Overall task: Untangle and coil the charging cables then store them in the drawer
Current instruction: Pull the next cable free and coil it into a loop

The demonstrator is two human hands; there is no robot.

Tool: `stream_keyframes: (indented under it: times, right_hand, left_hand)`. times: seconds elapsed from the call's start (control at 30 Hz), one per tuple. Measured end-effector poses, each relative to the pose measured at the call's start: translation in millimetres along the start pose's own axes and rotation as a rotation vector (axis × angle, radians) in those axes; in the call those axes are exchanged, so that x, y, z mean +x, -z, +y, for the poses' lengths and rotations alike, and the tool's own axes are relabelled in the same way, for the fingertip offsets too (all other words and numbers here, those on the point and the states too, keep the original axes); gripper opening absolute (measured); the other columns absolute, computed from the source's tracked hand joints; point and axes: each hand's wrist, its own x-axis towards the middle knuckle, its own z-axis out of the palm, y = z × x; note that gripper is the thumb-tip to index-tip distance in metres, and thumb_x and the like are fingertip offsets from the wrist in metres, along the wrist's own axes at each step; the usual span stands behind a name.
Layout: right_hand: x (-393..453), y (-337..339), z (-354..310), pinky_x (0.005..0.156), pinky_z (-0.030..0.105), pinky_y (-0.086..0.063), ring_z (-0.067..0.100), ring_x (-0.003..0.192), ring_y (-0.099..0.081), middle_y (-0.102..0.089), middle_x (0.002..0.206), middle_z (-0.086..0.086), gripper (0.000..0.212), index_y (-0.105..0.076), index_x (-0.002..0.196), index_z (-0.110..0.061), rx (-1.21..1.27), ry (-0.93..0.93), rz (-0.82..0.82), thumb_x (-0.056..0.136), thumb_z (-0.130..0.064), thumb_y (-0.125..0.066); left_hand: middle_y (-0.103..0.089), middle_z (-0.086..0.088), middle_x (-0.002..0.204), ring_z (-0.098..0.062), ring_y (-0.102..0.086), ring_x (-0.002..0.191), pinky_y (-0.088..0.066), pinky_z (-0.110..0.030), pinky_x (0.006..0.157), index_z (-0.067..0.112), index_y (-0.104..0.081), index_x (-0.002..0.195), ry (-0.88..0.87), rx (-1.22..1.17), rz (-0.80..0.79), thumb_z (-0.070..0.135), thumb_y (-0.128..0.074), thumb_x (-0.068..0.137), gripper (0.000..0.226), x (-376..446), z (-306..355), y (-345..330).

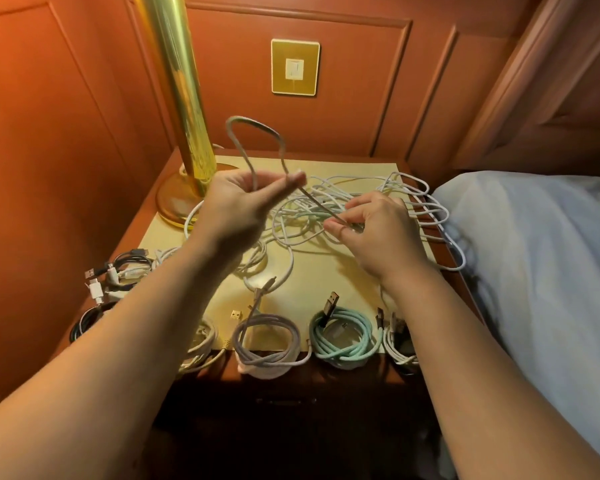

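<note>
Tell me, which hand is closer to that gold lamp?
Left. The left hand is raised just right of the gold lamp, pinching a grey cable loop. The right hand is farther right, over the white tangle, pinching the same cable.

My lamp is shiny gold metal, the wall is smooth wood, and my green cable looks like woven cloth.
</note>
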Motion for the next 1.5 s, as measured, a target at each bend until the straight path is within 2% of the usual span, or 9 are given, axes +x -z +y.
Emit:
stream_keyframes:
  times: [0.1,0.33,0.5,0.63,0.77,1.0,1.2,1.4,1.5]
  right_hand:
    - [1.8,1.5,6.4,0.098,0.051,-0.050,0.023,0.118,-0.053,-0.065,0.118,-0.009,0.025,-0.081,0.100,-0.030,-0.007,-0.028,0.012,0.091,-0.052,-0.074]
    - [3.2,3.6,15.0,0.099,0.050,-0.050,0.026,0.121,-0.051,-0.064,0.121,-0.002,0.028,-0.082,0.100,-0.031,-0.018,-0.066,-0.060,0.093,-0.055,-0.070]
    - [1.1,4.5,6.6,0.100,0.054,-0.047,0.022,0.122,-0.048,-0.061,0.124,-0.008,0.027,-0.082,0.103,-0.030,0.016,-0.012,-0.047,0.094,-0.052,-0.070]
    - [-1.1,6.5,0.9,0.099,0.053,-0.049,0.021,0.121,-0.049,-0.062,0.121,-0.008,0.027,-0.082,0.105,-0.030,0.054,0.029,-0.013,0.093,-0.051,-0.072]
    - [-7.1,4.0,-11.4,0.097,0.053,-0.048,0.020,0.120,-0.049,-0.064,0.121,-0.009,0.025,-0.083,0.103,-0.030,0.059,0.094,0.006,0.091,-0.050,-0.073]
    - [-8.5,-1.5,-14.9,0.092,0.048,-0.049,0.017,0.113,-0.050,-0.066,0.119,-0.011,0.025,-0.083,0.099,-0.034,0.010,0.146,0.027,0.089,-0.055,-0.074]
    - [-5.0,3.5,-3.8,0.095,0.049,-0.049,0.019,0.115,-0.051,-0.066,0.116,-0.010,0.027,-0.082,0.092,-0.030,-0.020,0.073,-0.006,0.089,-0.055,-0.075]
    - [-2.8,5.6,9.5,0.093,0.048,-0.054,0.026,0.111,-0.063,-0.074,0.109,-0.005,0.043,-0.071,0.062,-0.031,-0.078,-0.089,-0.038,0.081,-0.069,-0.074]
    - [-3.7,10.2,3.9,0.093,0.046,-0.055,0.026,0.114,-0.063,-0.074,0.117,-0.005,0.032,-0.078,0.077,-0.032,-0.075,-0.095,-0.043,0.081,-0.063,-0.079]
  left_hand:
    - [-0.047,0.016,0.045,-0.005,-0.032,0.047,-0.032,-0.025,0.056,0.010,-0.076,0.108,0.084,-0.129,0.100,0.037,-0.071,0.091,0.032,5.4,1.6,14.7]
    - [-0.032,0.013,0.051,-0.006,-0.024,0.044,-0.022,-0.023,0.046,0.022,-0.069,0.082,0.230,-0.387,0.386,0.040,-0.066,0.098,0.024,17.5,2.7,44.6]
    - [-0.037,0.007,0.050,-0.010,-0.032,0.046,-0.037,-0.025,0.050,0.023,-0.042,0.059,0.143,-0.017,0.130,0.035,-0.069,0.095,0.046,10.7,-4.9,31.2]
    - [-0.060,-0.001,0.064,-0.005,-0.057,0.056,-0.046,-0.012,0.055,0.007,-0.059,0.077,0.085,0.232,-0.034,0.042,-0.080,0.085,0.041,5.3,-14.2,11.0]
    - [-0.076,-0.006,0.080,-0.018,-0.072,0.084,-0.057,-0.036,0.073,0.007,-0.076,0.086,0.124,0.284,-0.052,0.052,-0.078,0.083,0.045,-0.6,-21.6,-8.5]
    - [-0.061,0.014,0.047,0.006,-0.058,0.045,-0.042,-0.006,0.050,-0.006,-0.072,0.102,0.231,-0.073,0.037,0.013,-0.079,0.087,0.025,0.0,-12.7,-20.6]
    - [-0.051,0.015,0.049,-0.005,-0.040,0.051,-0.032,-0.022,0.051,-0.002,-0.071,0.109,0.269,-0.223,0.130,0.027,-0.078,0.088,0.037,9.2,-2.5,-5.0]
    - [-0.039,0.011,0.054,-0.006,-0.031,0.046,-0.024,-0.021,0.041,0.021,-0.068,0.085,0.284,-0.497,0.436,0.031,-0.080,0.088,0.016,27.2,-0.6,41.6]
    - [-0.045,0.012,0.049,-0.003,-0.035,0.038,-0.025,-0.020,0.038,0.023,-0.061,0.082,0.293,-0.620,0.559,0.029,-0.078,0.090,0.019,27.6,-3.8,51.1]
